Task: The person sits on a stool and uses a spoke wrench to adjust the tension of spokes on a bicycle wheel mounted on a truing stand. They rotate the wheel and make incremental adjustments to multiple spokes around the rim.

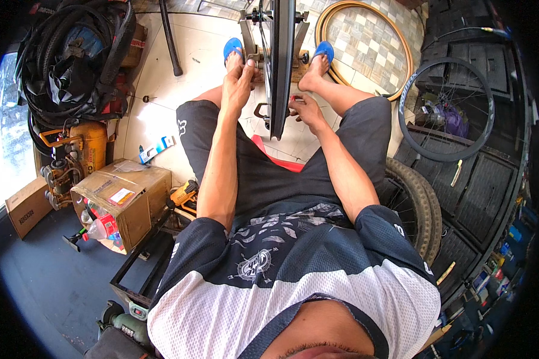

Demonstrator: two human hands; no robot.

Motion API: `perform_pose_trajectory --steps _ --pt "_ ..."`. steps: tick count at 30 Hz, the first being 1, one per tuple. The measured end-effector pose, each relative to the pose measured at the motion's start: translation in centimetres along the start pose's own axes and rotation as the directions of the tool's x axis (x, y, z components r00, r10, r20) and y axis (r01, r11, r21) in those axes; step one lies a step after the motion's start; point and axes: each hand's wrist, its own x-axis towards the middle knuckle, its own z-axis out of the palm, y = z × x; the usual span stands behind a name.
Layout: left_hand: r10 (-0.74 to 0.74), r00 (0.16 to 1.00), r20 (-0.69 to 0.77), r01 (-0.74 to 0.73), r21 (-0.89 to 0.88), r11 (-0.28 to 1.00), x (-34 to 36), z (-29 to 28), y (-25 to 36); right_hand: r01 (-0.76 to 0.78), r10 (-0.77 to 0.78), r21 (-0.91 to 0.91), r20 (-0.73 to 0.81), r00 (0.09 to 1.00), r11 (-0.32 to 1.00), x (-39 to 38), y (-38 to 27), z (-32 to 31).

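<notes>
A bicycle wheel with a black rim (279, 107) stands upright, edge-on, between my legs, held in a metal truing stand (251, 42). On the wheel's left side is my left hand (239, 85), its thumb and fingers closed beside the stand's arm. What those fingers grip, if anything, is hidden. Close to the right side of the rim, my right hand (308, 113) has its fingers curled in a pinch. A small red piece (294, 99) shows at its fingertips; its exact kind is too small to tell. A dark metal loop (260, 110) sticks out left of the rim.
Tan tyres (408, 54) lie on the tiles at far right. Another spoked wheel (489, 110) leans on black drawers (482, 197), near a knobby tyre (434, 230). At left are coiled black tyres (42, 66), a yellow compressor (93, 143) and a cardboard box (144, 206).
</notes>
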Motion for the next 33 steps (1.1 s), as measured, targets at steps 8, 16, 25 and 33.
perform_pose_trajectory --steps 8,16,25,33 --pt "-0.02 1.0 0.011 0.02 -0.018 1.0 0.2 -0.1 -0.7 -0.001 0.001 -0.011 -0.004 1.0 1.0 0.0 -0.1 0.0" --pt "-0.015 1.0 0.018 0.015 -0.008 1.0 0.3 -0.1 -0.9 0.007 -0.007 -0.015 -0.012 1.0 1.0 0.1 0.2 -0.1" --pt "-0.005 1.0 0.019 0.005 0.005 1.0 0.3 -0.3 -1.1 -0.007 0.007 -0.031 -0.003 1.0 0.999 -0.1 -0.1 0.0" --pt "-0.013 1.0 0.013 0.013 0.014 1.0 0.0 -0.2 -0.7 -0.011 0.011 -0.018 -0.001 1.0 1.0 0.1 0.1 -0.1"
